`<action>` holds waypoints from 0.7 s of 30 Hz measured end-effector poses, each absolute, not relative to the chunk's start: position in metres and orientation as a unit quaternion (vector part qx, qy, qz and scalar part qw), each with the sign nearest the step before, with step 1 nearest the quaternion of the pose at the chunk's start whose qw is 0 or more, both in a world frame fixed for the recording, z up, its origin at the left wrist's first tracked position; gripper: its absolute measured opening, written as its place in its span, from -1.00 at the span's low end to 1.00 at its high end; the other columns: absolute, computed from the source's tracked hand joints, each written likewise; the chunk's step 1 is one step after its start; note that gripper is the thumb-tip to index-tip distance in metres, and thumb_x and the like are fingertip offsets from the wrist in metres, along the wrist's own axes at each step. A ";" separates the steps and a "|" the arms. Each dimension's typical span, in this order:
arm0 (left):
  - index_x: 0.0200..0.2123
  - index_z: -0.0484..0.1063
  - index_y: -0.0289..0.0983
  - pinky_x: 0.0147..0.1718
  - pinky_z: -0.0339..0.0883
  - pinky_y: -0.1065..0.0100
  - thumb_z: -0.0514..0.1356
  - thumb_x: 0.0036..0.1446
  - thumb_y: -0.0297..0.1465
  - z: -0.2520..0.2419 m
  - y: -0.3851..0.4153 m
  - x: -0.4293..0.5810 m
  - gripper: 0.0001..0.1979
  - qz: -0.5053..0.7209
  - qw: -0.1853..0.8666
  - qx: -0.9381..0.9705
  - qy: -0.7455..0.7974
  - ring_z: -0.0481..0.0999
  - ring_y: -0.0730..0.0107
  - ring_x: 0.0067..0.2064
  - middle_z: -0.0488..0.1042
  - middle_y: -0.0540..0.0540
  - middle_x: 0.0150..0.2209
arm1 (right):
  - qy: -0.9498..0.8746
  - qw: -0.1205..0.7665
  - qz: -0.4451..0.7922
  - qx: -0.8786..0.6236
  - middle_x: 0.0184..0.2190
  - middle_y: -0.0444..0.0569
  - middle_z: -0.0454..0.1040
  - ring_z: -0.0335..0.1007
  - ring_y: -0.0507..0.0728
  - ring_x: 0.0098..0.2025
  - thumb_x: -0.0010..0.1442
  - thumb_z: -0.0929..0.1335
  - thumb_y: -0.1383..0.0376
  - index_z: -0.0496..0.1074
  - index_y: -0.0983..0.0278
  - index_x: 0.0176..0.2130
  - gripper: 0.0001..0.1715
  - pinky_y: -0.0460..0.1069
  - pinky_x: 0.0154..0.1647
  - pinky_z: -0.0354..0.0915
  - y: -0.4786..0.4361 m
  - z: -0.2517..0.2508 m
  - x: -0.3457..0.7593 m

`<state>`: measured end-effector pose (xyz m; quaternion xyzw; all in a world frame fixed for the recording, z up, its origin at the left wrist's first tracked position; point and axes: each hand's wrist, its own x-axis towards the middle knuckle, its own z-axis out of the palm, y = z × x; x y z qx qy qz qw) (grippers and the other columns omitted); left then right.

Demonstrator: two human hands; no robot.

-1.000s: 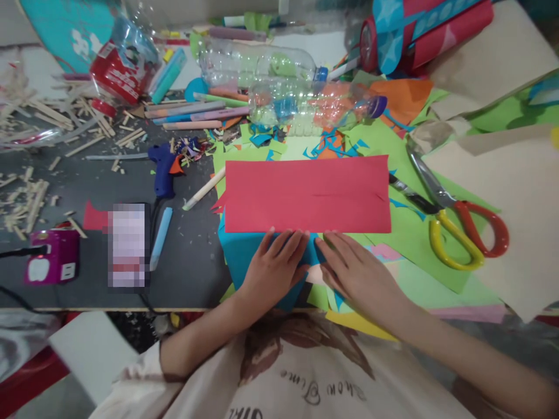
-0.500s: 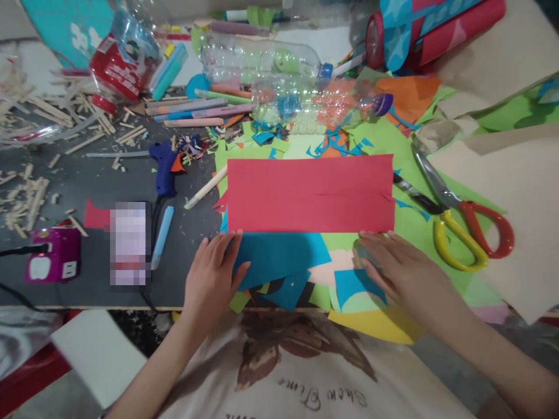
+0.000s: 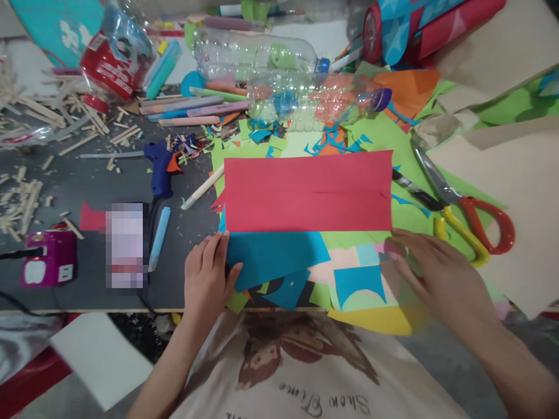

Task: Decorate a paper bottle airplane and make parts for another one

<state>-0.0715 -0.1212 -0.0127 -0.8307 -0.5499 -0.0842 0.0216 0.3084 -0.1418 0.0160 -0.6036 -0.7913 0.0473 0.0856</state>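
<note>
A red paper rectangle [image 3: 305, 192] lies flat in front of me, its long side running left to right and a short crease near its right end. My left hand [image 3: 207, 265] rests at its lower left corner, fingertips on or right by the edge, fingers stretched out. My right hand [image 3: 437, 267] is at the lower right corner, open, its fingertips close to the edge; I cannot tell if they touch. Blue paper [image 3: 275, 253] pokes out below the red piece between the hands. A blue cut-out with a curved notch [image 3: 360, 285] lies left of my right hand.
Large scissors [image 3: 469, 218] with red and yellow handles lie at right. Clear plastic bottles [image 3: 283, 102], markers [image 3: 187, 107] and paper scraps are behind. On the left are a blue glue gun [image 3: 159, 169], a phone [image 3: 126, 244], a purple box [image 3: 49, 259] and wood sticks [image 3: 28, 203].
My right hand has slid right, from under the red paper's lower edge to its corner, uncovering the notched blue cut-out. My left hand has shifted slightly left. The red paper stays in place.
</note>
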 end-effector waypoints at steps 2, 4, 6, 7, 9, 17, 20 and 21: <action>0.41 0.01 -0.36 0.12 0.21 0.02 -0.01 0.38 -0.24 -0.014 -0.122 -0.073 -0.38 -0.086 0.012 -0.829 -0.552 0.40 -0.13 0.14 0.43 -0.39 0.13 | -0.739 0.098 0.093 -0.660 -0.15 0.18 0.61 0.56 0.32 -0.11 0.38 0.22 0.13 0.43 0.27 -0.06 -0.66 0.16 -0.14 0.50 -0.141 0.018 0.310; 0.41 0.02 -0.36 0.12 0.20 0.01 -0.02 0.38 -0.21 -0.016 -0.122 -0.074 -0.37 -0.086 0.007 -0.829 -0.552 0.38 -0.14 0.14 0.42 -0.40 0.14 | -0.664 0.120 0.168 -0.718 -0.12 0.16 0.61 0.57 0.29 -0.14 0.33 0.27 0.11 0.43 0.22 -0.04 -0.68 0.11 -0.23 0.50 -0.138 0.021 0.313; 0.40 0.02 -0.34 0.14 0.18 0.01 -0.02 0.38 -0.21 -0.017 -0.123 -0.075 -0.38 -0.084 0.001 -0.826 -0.557 0.38 -0.13 0.15 0.41 -0.39 0.15 | -0.590 0.155 0.244 -0.754 -0.07 0.14 0.59 0.56 0.25 -0.18 0.26 0.32 0.11 0.43 0.18 -0.03 -0.67 0.09 -0.30 0.48 -0.132 0.022 0.316; 0.41 0.02 -0.33 0.15 0.18 0.01 -0.02 0.38 -0.21 -0.018 -0.123 -0.076 -0.38 -0.084 -0.005 -0.824 -0.561 0.38 -0.12 0.15 0.40 -0.38 0.15 | -0.557 0.180 0.274 -0.763 -0.08 0.12 0.59 0.55 0.23 -0.21 0.21 0.34 0.11 0.43 0.17 -0.03 -0.65 0.08 -0.31 0.46 -0.128 0.023 0.317; 0.41 0.03 -0.30 0.17 0.16 0.00 -0.02 0.37 -0.20 -0.019 -0.124 -0.076 -0.38 -0.089 -0.019 -0.819 -0.567 0.37 -0.11 0.17 0.40 -0.37 0.16 | -0.498 0.230 0.326 -0.770 -0.17 0.09 0.60 0.53 0.20 -0.26 0.12 0.37 0.09 0.43 0.17 -0.07 -0.61 0.07 -0.31 0.43 -0.118 0.024 0.319; 0.39 0.06 -0.31 0.15 0.18 0.02 0.00 0.37 -0.23 -0.018 -0.122 -0.076 -0.40 -0.088 -0.008 -0.823 -0.561 0.38 -0.08 0.14 0.41 -0.36 0.13 | -0.292 0.272 0.489 -0.776 -0.26 0.06 0.56 0.25 0.01 -0.58 -0.06 0.47 0.09 0.50 0.24 -0.16 -0.54 -0.01 -0.61 0.12 -0.089 0.033 0.318; 0.37 0.09 -0.36 0.14 0.19 0.01 0.01 0.37 -0.24 -0.017 -0.122 -0.075 -0.41 -0.085 0.000 -0.827 -0.555 0.38 -0.10 0.13 0.42 -0.38 0.12 | -0.273 0.291 0.522 -0.754 -0.55 -0.14 0.40 0.01 -0.08 -0.69 -0.04 0.49 0.12 0.50 0.24 -0.26 -0.65 -0.06 -0.66 -0.13 -0.086 0.029 0.317; 0.37 0.10 -0.37 0.14 0.19 0.01 0.01 0.37 -0.24 -0.017 -0.123 -0.074 -0.41 -0.085 0.000 -0.826 -0.557 0.38 -0.10 0.13 0.41 -0.39 0.12 | -0.273 0.300 0.531 -0.744 -0.64 -0.21 0.29 -0.03 -0.09 -0.70 -0.03 0.49 0.13 0.48 0.24 -0.34 -0.72 -0.07 -0.67 -0.15 -0.085 0.026 0.317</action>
